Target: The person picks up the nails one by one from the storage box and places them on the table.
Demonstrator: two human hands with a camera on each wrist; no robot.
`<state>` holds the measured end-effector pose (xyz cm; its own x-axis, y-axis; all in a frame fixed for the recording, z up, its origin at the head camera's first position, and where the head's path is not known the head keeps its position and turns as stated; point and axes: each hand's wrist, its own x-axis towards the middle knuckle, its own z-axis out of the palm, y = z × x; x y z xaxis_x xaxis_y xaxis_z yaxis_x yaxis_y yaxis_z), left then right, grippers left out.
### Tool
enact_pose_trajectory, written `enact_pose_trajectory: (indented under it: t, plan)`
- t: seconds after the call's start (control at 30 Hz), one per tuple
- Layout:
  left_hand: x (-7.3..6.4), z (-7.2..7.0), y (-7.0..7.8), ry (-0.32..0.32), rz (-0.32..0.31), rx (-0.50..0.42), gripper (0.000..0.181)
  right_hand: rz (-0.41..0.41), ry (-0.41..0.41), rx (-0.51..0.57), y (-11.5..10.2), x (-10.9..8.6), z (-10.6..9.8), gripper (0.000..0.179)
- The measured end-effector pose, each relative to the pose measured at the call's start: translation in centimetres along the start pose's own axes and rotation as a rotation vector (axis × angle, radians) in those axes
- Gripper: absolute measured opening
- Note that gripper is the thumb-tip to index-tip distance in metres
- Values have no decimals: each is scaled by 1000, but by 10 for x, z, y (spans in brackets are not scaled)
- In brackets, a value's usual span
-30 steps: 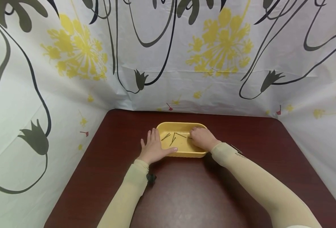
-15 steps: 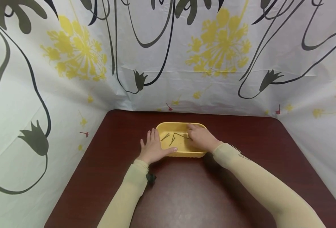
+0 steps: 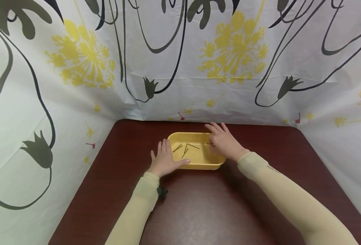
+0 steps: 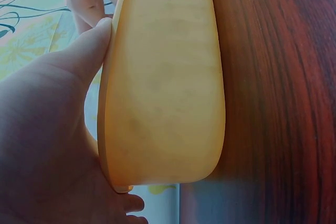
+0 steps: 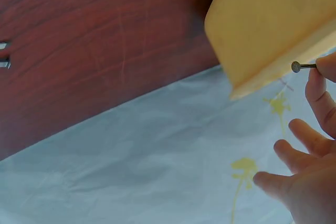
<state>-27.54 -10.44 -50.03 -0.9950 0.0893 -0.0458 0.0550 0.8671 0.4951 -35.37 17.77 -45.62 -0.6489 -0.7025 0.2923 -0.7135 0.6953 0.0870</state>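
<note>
A yellow plastic tray [image 3: 195,165] stands on the dark red-brown table, with several thin dark nails [image 3: 194,146] lying loose on its floor. My left hand [image 3: 163,160] rests at the tray's left end, fingers straight and spread, thumb along the near rim. In the left wrist view the tray's outer wall [image 4: 165,87] fills the middle, beside the left hand [image 4: 47,108]. Over the tray's right end, my right hand [image 3: 226,143] pinches one nail [image 5: 300,67] between thumb and forefinger. Its head sticks out in the right wrist view; the other fingers of the right hand [image 5: 310,166] are spread.
The table [image 3: 131,149] reaches back to a white curtain [image 3: 168,109] patterned with yellow and grey plants, which also hangs at both sides. Two shiny metal pieces [image 5: 4,63] show at the left edge of the right wrist view, on the table.
My right hand has risen from inside the tray and moved right, a nail now showing in its fingers. The left hand has stayed in place.
</note>
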Motion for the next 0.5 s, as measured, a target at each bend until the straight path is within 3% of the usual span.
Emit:
enact_pose_trajectory:
  t: [0.23, 0.5]
  plan:
    - [-4, -2, 2, 12, 14, -1, 136, 61, -6, 18, 13, -9, -18, 22]
    - [-5, -3, 2, 17, 15, -2, 136, 79, 10, 3, 26, -21, -25, 21]
